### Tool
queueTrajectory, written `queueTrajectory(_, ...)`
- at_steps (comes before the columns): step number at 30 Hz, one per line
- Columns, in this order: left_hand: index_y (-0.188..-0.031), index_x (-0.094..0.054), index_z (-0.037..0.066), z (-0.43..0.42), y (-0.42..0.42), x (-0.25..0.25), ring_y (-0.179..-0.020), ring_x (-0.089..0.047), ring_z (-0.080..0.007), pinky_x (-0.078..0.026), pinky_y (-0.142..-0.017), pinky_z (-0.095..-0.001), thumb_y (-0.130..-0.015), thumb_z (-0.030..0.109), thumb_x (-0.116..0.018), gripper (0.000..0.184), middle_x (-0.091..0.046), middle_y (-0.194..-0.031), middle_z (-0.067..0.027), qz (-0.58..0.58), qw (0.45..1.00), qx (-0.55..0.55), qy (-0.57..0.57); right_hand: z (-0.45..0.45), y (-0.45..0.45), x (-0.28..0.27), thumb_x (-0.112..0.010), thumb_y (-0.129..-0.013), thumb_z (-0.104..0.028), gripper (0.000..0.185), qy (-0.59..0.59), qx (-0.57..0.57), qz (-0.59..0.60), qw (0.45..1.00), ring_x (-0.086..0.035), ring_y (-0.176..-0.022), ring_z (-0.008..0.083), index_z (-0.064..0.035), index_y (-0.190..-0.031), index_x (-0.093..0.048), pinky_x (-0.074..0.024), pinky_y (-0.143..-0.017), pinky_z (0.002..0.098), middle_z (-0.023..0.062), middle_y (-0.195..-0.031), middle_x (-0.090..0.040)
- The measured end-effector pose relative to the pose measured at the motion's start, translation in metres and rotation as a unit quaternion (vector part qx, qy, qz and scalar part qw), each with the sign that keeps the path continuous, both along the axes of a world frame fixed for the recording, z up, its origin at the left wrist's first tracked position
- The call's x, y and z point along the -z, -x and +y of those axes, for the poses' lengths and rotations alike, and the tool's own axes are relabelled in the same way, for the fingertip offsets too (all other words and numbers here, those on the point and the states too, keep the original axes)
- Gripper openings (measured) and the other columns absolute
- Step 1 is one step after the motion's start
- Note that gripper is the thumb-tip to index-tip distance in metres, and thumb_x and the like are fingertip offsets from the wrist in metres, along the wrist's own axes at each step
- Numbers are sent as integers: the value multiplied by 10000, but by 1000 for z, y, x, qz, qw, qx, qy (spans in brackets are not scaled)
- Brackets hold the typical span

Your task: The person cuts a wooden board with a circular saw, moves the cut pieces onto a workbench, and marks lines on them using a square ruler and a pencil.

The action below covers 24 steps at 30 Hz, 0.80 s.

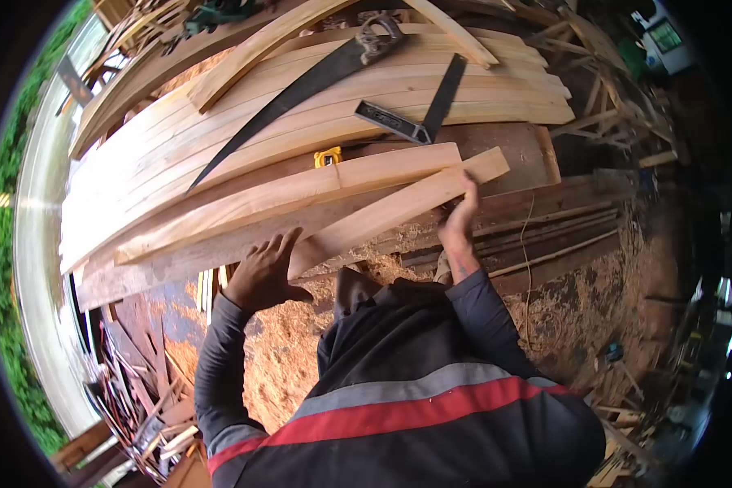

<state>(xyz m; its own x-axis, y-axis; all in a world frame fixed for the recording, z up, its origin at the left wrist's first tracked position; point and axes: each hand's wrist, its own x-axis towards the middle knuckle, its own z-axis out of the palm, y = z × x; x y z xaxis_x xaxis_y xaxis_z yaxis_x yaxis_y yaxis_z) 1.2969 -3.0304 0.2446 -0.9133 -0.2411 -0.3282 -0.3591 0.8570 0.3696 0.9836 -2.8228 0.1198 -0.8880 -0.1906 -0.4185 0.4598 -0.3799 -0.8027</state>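
My right hand (pixel 461 215) grips a short wooden board (pixel 398 208) near its right end, thumb on top and fingers hidden underneath. The board slants down to the left over the front edge of the bench. Close to its left end my left hand (pixel 262 268) is open, fingers spread, with nothing in it. Just behind, a longer plank (pixel 289 199) lies on the bench. Beyond that plank are a yellow tape measure (pixel 328 157), a handsaw (pixel 293 96) and a try square (pixel 407 122) with a dark blade; the saw and square rest on pale planks.
Several pale planks (pixel 496 81) lie side by side across the bench, with loose boards (pixel 260 53) on top. Wood shavings (pixel 281 358) cover the ground around me. Scrap wood (pixel 150 390) is piled at the lower left. A thin cord (pixel 526 268) hangs at the right.
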Motion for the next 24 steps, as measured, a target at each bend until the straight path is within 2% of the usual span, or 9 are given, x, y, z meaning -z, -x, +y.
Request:
queueTrajectory(3, -1454, -417, 43, -11, -13, 46, -1118, -573, -427, -443, -992, -491, -707, 235, -853, 886, -573, -1251, -221, 77, 993, -79, 48, 0, -1, 23, -698, -813, -550, 621, -20, 2, 11, 1000, -615, -1002, 178, -155, -1281, -589, -476, -746, 315, 17, -1109, -633)
queueTrajectory(5, -1431, -431, 45, -21, -17, 53, -1099, -567, -410, -435, -977, -483, -721, 199, -825, 827, -573, -1221, -214, 129, 987, -65, 75, -3, -19, 4, -712, -797, -560, 654, -30, -9, -74, 997, -608, -1023, 185, -161, -1297, -571, -502, -744, 338, 27, -1108, -628)
queueTrajectory(6, -1409, -444, 47, -25, -17, 54, -1080, -561, -392, -426, -962, -474, -734, 163, -797, 770, -573, -1191, -207, 178, 977, -60, 101, -2, -23, 5, -718, -874, -436, 565, 15, -17, -92, 995, -653, -996, 212, -114, -1300, -532, -598, -733, 397, 77, -1184, -586)
queueTrajectory(9, -1404, -458, 41, -40, -26, 50, -1084, -551, -391, -423, -950, -477, -737, 125, -792, 751, -573, -1187, -210, 195, 972, -102, 85, 4, -30, 3, -720, -888, -442, 527, 9, -110, -90, 990, -684, -886, 214, -111, -1268, -566, -608, -679, 363, 70, -1075, -625)
queueTrajectory(13, -1422, -470, 76, -55, -47, 67, -1171, -513, -399, -399, -1017, -516, -760, 91, -789, 736, -541, -1225, -214, 235, 952, -118, 157, 25, -31, -13, -747, -900, -391, 515, -181, -202, 32, 962, -698, -733, 192, -17, -1231, -620, -584, -583, 285, 69, -912, -683)
queueTrajectory(17, -1500, -430, 127, -58, -57, 86, -1326, -418, -407, -320, -1118, -543, -781, 174, -823, 821, -466, -1404, -195, 220, 934, -173, 222, 51, -21, 6, -813, -867, -332, 941, -262, -116, 143, 947, -656, -1103, 266, 28, -1549, -273, -566, -870, 353, 201, -1271, -619)
queueTrajectory(18, -1522, -408, 127, -60, -61, 93, -1421, -344, -409, -272, -1164, -535, -785, 188, -826, 850, -421, -1507, -176, 195, 936, -182, 229, 60, -9, 30, -848, -838, -280, 1109, -245, -91, 165, 951, -552, -1285, 297, -22, -1608, -93, -499, -1019, 401, 272, -1438, -491)
queueTrajectory(22, -1540, -381, 112, -61, -64, 119, -1498, -267, -411, -262, -1201, -539, -802, 151, -809, 854, -328, -1614, -158, 229, 930, -190, 217, 58, 20, 11, -876, -810, -229, 1087, -213, -170, 247, 930, -555, -1291, 317, -18, -1598, -159, -482, -1064, 384, 301, -1479, -457)
queueTrajectory(24, -1540, -380, 105, -60, -64, 132, -1497, -264, -422, -266, -1202, -549, -802, 140, -807, 853, -331, -1611, -158, 264, 924, -190, 201, 52, 31, 7, -888, -793, -245, 994, -253, -280, 290, 879, -619, -1214, 287, 0, -1554, -298, -506, -1021, 367, 249, -1389, -577)
